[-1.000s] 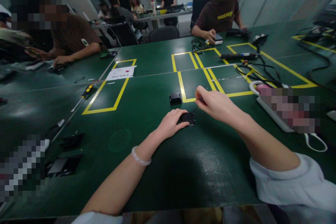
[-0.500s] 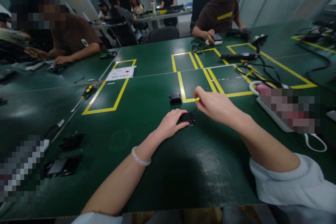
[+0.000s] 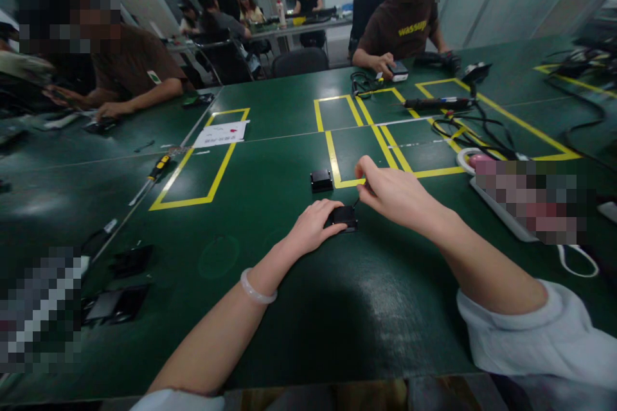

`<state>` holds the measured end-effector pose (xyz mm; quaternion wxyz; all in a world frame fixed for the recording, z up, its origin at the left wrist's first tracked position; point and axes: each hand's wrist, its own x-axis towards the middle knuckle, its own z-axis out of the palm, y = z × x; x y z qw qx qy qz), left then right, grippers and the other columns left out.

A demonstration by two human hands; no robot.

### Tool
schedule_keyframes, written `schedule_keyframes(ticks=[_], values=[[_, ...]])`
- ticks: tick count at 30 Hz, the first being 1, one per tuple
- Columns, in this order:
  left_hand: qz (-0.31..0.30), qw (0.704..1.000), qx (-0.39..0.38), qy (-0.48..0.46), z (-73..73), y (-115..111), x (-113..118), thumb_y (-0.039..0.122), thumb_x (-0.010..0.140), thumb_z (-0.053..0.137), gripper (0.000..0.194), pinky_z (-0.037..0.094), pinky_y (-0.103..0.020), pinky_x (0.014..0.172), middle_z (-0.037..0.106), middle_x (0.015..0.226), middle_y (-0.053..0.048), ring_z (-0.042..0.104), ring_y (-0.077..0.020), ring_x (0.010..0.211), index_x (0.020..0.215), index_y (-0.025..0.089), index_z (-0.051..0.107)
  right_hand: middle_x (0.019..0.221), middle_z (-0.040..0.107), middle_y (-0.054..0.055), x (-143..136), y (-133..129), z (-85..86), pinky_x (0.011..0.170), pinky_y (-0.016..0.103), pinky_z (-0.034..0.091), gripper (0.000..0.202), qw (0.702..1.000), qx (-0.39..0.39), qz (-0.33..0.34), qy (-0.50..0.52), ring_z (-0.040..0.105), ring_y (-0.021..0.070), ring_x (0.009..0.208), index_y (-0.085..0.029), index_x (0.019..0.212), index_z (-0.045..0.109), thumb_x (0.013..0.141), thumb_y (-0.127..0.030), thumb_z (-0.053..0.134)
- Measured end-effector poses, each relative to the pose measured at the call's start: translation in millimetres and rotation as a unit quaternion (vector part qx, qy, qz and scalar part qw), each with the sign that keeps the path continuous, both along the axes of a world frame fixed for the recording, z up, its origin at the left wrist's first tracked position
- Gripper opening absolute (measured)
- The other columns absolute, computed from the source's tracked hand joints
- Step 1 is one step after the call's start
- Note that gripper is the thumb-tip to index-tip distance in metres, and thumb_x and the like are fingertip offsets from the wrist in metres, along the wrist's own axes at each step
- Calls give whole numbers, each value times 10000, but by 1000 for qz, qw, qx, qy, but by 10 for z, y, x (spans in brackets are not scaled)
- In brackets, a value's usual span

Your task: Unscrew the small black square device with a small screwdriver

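My left hand (image 3: pixel 315 226) grips a small black rectangular block (image 3: pixel 346 216) between thumb and fingers, holding it down on the green table. Its left end is covered by my fingertips. My right hand (image 3: pixel 380 186) pinches a thin dark rod-like tool (image 3: pixel 357 203), whose lower end meets the far right corner of that block. Most of the tool is hidden in my fingers, so its exact kind is unclear. Just beyond the held block lies a second, similar black block (image 3: pixel 321 180), touched by neither hand.
Yellow tape rectangles mark the green table (image 3: pixel 274 186). A yellow-black screwdriver (image 3: pixel 159 168) and a paper sheet (image 3: pixel 221 134) lie left. Black parts (image 3: pixel 116 304) are at the near left. To the right are a pen-shaped tool (image 3: pixel 438 104), cables and a phone-like object (image 3: pixel 506 213). Co-workers sit opposite.
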<state>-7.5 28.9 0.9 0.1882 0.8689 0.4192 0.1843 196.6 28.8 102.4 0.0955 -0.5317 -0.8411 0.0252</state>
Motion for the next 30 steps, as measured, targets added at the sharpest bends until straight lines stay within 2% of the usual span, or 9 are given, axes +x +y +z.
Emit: schedule_keyframes(ticks=[3, 6, 12, 15, 19, 23, 27, 30], values=[[-1, 1000, 2, 1, -10, 5, 0, 427, 896, 558, 367, 450, -380, 892, 596, 1122, -76, 548, -249, 1037, 1188, 206, 525, 827, 685, 50, -16, 4, -13, 540, 279, 250, 246, 1000, 5, -10, -14, 626, 215, 705, -193, 1091, 445, 947, -371, 355], [-2, 1000, 1, 1, -12, 7, 1, 427, 895, 559, 370, 451, -381, 890, 596, 1126, -77, 547, -251, 1041, 1191, 208, 524, 807, 684, 48, -22, 19, -26, 533, 276, 239, 235, 999, 8, -18, -26, 621, 210, 689, -191, 1072, 459, 957, -365, 351], [-2, 1000, -1, 1, 0, 6, 2, 429, 897, 555, 370, 451, -382, 894, 593, 1137, -78, 546, -254, 1052, 1192, 209, 522, 891, 689, 32, 0, 34, -38, 543, 266, 252, 124, 1000, 23, 19, 3, 627, 193, 767, -208, 966, 488, 933, -307, 423], [1, 1000, -3, 4, 6, 5, 1, 434, 899, 551, 369, 451, -385, 896, 593, 1128, -80, 547, -254, 1048, 1189, 208, 522, 863, 690, 31, -6, 33, -37, 540, 268, 240, 167, 999, 25, 28, -10, 632, 195, 771, -215, 931, 502, 944, -351, 407], [-1, 1000, -7, 1, 12, 1, -1, 431, 900, 549, 372, 452, -388, 894, 594, 1129, -81, 547, -253, 1045, 1194, 206, 520, 803, 690, 51, -27, 30, -27, 527, 279, 216, 247, 999, 24, 0, -48, 635, 207, 723, -205, 998, 510, 965, -373, 331], [0, 1000, -7, -1, 15, -3, -1, 428, 901, 549, 368, 453, -388, 896, 593, 1132, -79, 548, -253, 1050, 1196, 211, 522, 871, 691, 56, -24, 14, -17, 530, 278, 240, 234, 999, 10, 12, -28, 634, 201, 750, -189, 1098, 467, 950, -313, 334], [1, 1000, -5, 1, 15, -2, 2, 423, 898, 555, 369, 454, -385, 895, 595, 1127, -79, 550, -250, 1043, 1194, 205, 527, 882, 687, 51, -11, 5, -14, 539, 280, 255, 208, 999, 12, 29, -11, 637, 202, 766, -193, 1065, 466, 941, -305, 343], [-1, 1000, -4, 0, 15, 0, 3, 421, 896, 559, 368, 454, -382, 896, 595, 1131, -79, 548, -249, 1045, 1189, 199, 530, 845, 690, 57, -8, 15, -18, 537, 284, 246, 234, 999, 14, 22, -35, 645, 219, 762, -196, 1039, 479, 958, -345, 318]])
